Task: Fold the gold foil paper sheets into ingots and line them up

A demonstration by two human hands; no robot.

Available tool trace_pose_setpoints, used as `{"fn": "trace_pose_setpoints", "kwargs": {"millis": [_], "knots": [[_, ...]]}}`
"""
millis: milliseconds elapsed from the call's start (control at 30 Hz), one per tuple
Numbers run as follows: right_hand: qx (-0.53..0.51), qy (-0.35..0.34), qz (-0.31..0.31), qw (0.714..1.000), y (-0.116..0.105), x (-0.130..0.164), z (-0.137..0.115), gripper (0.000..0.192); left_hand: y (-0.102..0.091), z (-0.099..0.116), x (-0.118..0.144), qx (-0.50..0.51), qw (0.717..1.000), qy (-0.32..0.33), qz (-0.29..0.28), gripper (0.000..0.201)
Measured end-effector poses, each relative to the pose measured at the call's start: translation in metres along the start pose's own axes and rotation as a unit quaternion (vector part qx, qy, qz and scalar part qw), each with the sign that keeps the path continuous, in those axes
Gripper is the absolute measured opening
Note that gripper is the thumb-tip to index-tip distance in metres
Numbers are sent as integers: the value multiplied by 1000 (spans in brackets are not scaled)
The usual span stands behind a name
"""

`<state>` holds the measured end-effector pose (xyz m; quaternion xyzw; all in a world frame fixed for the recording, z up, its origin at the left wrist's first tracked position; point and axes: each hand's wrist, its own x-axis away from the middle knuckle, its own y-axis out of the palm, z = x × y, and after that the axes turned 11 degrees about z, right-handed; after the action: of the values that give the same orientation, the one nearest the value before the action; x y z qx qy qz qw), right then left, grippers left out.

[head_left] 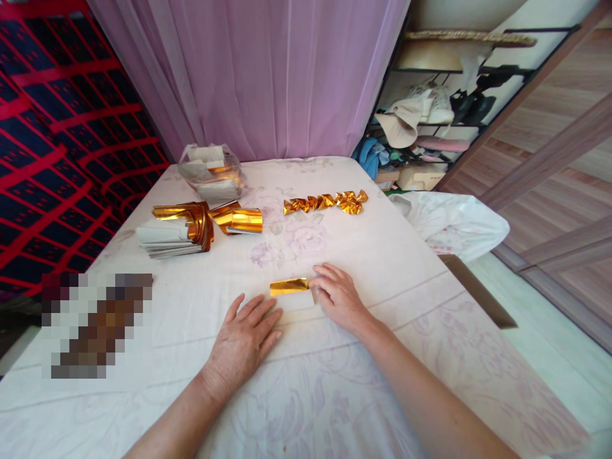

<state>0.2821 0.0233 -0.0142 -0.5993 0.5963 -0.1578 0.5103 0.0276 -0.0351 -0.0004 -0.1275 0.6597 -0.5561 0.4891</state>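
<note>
A small sheet of gold foil paper [289, 287] lies in front of me, its far part showing gold and its near part showing the pale backing. My right hand [335, 294] is at the sheet's right end, fingers bent and pressed together on its edge. Flat on the tablecloth, my left hand [247, 331] has its fingers spread, with the fingertips close to the sheet's near left corner. Whether they touch the paper I cannot tell. Farther back lie several folded gold foil pieces [351, 201] in a row.
At the back left are a fanned stack of gold foil paper [165, 239], a curled foil bundle [246, 220] and a clear plastic bag [210, 172] with more paper. A blurred-out patch [100, 325] covers something at left. Beyond the table's right edge stand shelves [430, 124] and a white bag [461, 223].
</note>
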Motion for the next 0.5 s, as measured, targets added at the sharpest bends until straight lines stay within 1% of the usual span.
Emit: {"fn": "trace_pose_setpoints", "kwargs": {"millis": [200,333,500], "knots": [[-52,21,5,998,0,2,-1,22,0,-1,1,-1,1000,-3,3,33],[-80,14,4,997,-2,2,1,17,0,-1,0,-1,1000,4,0,32],[-107,6,0,994,-5,3,-2,14,2,0,0,8,1000,-7,-6,30]]}}
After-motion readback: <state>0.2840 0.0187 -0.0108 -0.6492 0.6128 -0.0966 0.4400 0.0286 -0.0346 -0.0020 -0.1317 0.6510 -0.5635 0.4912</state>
